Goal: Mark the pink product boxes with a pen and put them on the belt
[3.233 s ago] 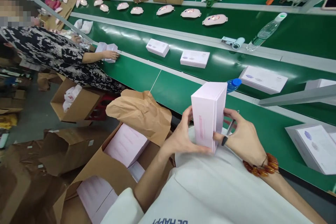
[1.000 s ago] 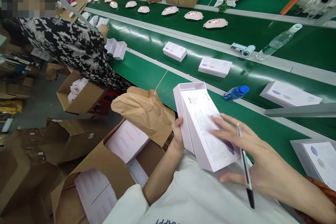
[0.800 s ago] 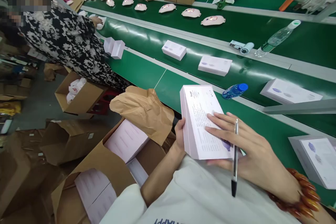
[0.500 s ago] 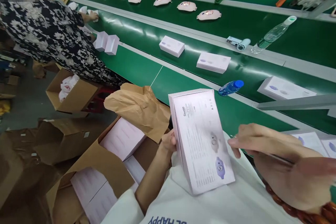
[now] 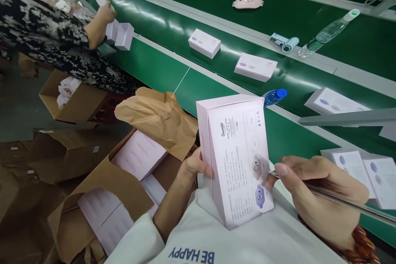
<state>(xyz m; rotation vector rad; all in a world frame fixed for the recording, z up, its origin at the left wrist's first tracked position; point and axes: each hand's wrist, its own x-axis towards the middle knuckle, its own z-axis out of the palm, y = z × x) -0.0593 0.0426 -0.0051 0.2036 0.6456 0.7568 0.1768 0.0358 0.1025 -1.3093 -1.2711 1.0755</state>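
My left hand (image 5: 196,169) grips the left edge of a pale pink-white box (image 5: 235,140) held tilted in front of my shirt. Its printed face is towards me, with small text and pictures of a grey and a purple massager-belt shape. In my right hand (image 5: 324,189) is a slim pair of metal tweezers (image 5: 349,203), pinched between thumb and fingers. Their pointed tip is close to the box's right edge, by the printed pictures; whether it touches cannot be made out. Some right fingertips are hidden behind the thumb and box edge.
An open carton (image 5: 123,189) of similar boxes stands at lower left, with brown paper (image 5: 157,119) over its edge. More boxes (image 5: 256,67) lie on the green conveyor (image 5: 167,55). A blue-capped bottle (image 5: 274,97) is behind my box. A co-worker's hand (image 5: 102,20) is at upper left.
My right hand has moved left and turned, bringing the tweezers up to the box's right edge. The box is more upright and its print sharper. The co-worker's arm has come nearer.
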